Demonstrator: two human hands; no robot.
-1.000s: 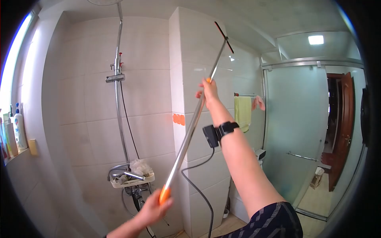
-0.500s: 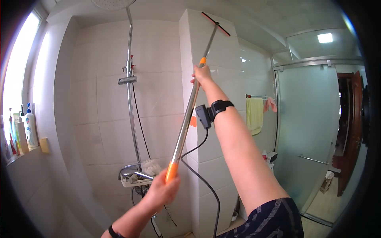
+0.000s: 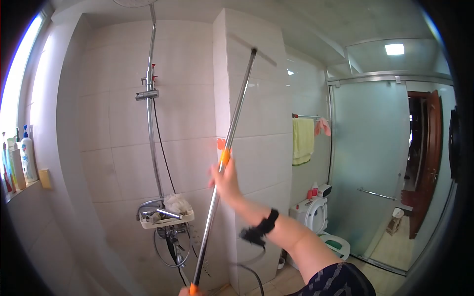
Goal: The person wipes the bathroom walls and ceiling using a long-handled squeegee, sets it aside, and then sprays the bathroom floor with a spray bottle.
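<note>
A long-handled squeegee (image 3: 239,106) with a metal pole and orange grips slants up across the head view. Its thin dark blade is blurred against the tiled pillar (image 3: 264,113). My right hand (image 3: 227,183) is wrapped round the pole just below the upper orange collar (image 3: 225,156). At the bottom edge, only a sliver of my left hand (image 3: 183,292) shows, closed at the lower orange grip (image 3: 193,289). A black band (image 3: 269,222) with a cabled device circles my right wrist.
To the left are a shower pipe (image 3: 152,123) and a caddy (image 3: 148,224) holding a bath puff. Bottles (image 3: 28,155) line the window sill. A toilet (image 3: 316,217), yellow towel (image 3: 302,140) and frosted glass door (image 3: 368,148) are on the right.
The squeegee has come down the pillar, and both hands have lowered with it. My left hand has almost left the view. The view has turned slightly right, showing the toilet.
</note>
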